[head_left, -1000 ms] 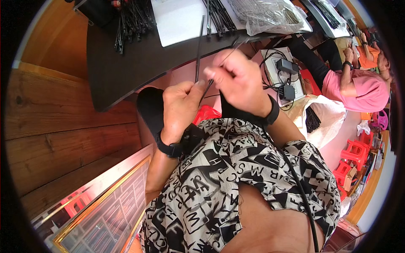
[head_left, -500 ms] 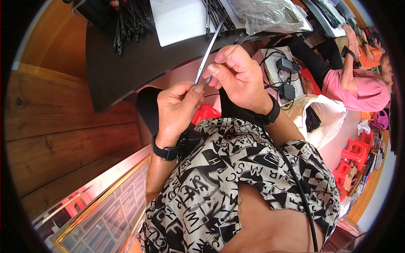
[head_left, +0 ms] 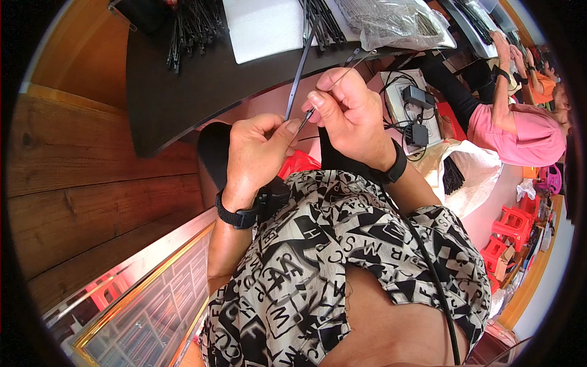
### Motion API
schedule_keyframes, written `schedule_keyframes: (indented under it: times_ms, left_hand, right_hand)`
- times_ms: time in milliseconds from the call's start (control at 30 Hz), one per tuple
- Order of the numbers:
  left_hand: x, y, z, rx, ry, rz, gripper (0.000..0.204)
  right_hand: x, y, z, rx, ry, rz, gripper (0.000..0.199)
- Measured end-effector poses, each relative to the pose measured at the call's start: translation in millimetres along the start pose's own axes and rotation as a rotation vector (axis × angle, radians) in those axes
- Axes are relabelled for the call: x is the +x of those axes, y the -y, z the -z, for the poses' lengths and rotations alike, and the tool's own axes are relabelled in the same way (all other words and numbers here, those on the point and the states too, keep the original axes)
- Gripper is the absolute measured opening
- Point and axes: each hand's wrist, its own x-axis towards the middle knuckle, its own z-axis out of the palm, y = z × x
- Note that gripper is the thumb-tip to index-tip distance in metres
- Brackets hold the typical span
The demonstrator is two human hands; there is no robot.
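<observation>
My left hand (head_left: 255, 150) is closed, thumb against forefinger, on a long flat grey strip (head_left: 298, 82) that rises from the pinch toward the table edge. Between my two hands lies a small, slim dark piece (head_left: 306, 117); its lower end meets my left thumb tip. My right hand (head_left: 351, 119) pinches the upper end of that piece between thumb and fingers. A thin wire-like rod (head_left: 351, 68) sticks out above the right fingers, slanting up to the right. Whether rod and dark piece are joined is hidden by the fingers. Both hands are over my lap, in front of the table.
The dark table (head_left: 183, 98) carries bundles of black strips (head_left: 194, 30), a white foam sheet (head_left: 260, 30) and a clear plastic bag (head_left: 397, 24). At right are a box with black adapters (head_left: 417, 134), an open white sack (head_left: 483, 168) and a person in pink (head_left: 520, 131).
The grey strip has turned a little, standing slightly more upright and looking darker. My left hand has shifted slightly left. The pinch of both hands stays much the same.
</observation>
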Motion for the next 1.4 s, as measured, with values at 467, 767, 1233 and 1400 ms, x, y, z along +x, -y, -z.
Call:
schedule_keyframes:
  times_ms: [467, 767, 1233, 1400]
  left_hand:
    - [-1.1, 13.1, -9.4, 0.176, -0.122, -0.087, 0.019]
    - [4.4, 18.0, -16.0, 0.267, -0.118, -0.056, 0.022]
    - [20.6, -12.5, 16.2, -0.155, 0.064, 0.058, 0.011]
    - [102.2, -41.1, 85.7, 0.082, -0.151, 0.048, 0.014]
  right_hand:
    - [19.8, 0.9, 24.0, 0.229, 0.142, -0.308, 0.018]
    - [16.8, -18.0, 0.7, -0.024, -0.070, -0.184, 0.029]
    - [32.8, -15.8, 1.6, -0.075, -0.111, -0.077, 0.046]
    - [14.0, -13.2, 21.3, -0.111, -0.023, -0.211, 0.033]
